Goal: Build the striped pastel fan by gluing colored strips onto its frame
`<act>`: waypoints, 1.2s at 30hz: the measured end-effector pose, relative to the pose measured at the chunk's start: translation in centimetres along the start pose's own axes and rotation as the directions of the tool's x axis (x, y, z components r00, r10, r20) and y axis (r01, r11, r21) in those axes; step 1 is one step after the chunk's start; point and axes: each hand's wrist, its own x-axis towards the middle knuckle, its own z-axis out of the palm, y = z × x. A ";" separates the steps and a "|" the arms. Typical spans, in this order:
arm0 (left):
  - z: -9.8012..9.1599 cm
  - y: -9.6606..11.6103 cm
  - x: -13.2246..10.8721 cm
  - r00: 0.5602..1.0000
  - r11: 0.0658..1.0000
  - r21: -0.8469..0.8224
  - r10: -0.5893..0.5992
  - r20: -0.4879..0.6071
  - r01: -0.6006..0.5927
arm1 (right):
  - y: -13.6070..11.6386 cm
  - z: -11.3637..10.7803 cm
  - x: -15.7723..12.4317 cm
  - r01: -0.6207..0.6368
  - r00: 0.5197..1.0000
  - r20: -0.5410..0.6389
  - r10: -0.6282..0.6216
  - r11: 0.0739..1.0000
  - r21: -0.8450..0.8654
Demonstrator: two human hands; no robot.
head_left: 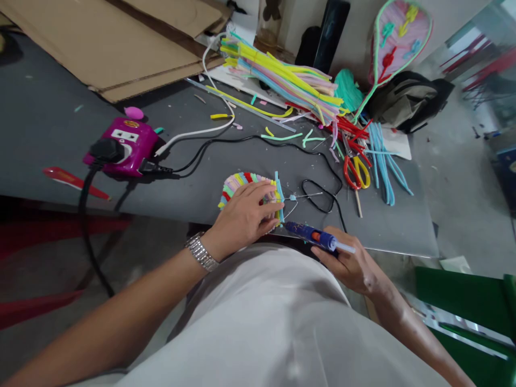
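My left hand [245, 215] lies on a small fan-shaped piece made of coloured straws [236, 184] at the table's near edge, fingers pressing its right side beside a blue straw strip [279, 196]. My right hand [346, 263] grips a blue glue gun [310, 234], its nozzle pointing left at the lower end of that strip. The gun's black cord [322, 196] loops on the table just beyond. A metal watch sits on my left wrist.
A purple power strip [124, 145] with plugs sits at the left. A bundle of coloured straws [282, 78], red and yellow scissors [357, 172], blue straws [382, 161], a straw racket shape [397, 40] and cardboard [108, 43] lie farther back on the grey table [48, 118].
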 end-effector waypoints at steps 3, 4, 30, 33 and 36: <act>0.0 -0.1 0.0 1.000 1.000 0.005 -0.001 0.000 0.001 | 0.1 0.0 0.0 0.018 1.000 -0.013 -0.018 1.000 -0.007; 0.0 -0.1 0.0 1.000 1.000 0.003 -0.003 0.000 0.003 | 0.1 0.0 0.0 0.023 1.000 -0.017 -0.023 1.000 -0.008; 0.0 0.0 0.0 1.000 1.000 0.000 -0.005 0.003 0.005 | 0.1 -0.1 0.3 0.015 1.000 0.000 -0.015 1.000 0.024; 0.0 0.0 0.0 1.000 1.000 0.009 -0.003 0.000 0.003 | 0.1 -0.1 0.1 0.012 1.000 -0.004 -0.012 1.000 0.023; 0.0 0.0 0.0 1.000 1.000 0.009 0.000 0.003 0.000 | 0.2 0.0 0.1 0.022 0.999 -0.025 -0.022 1.000 0.016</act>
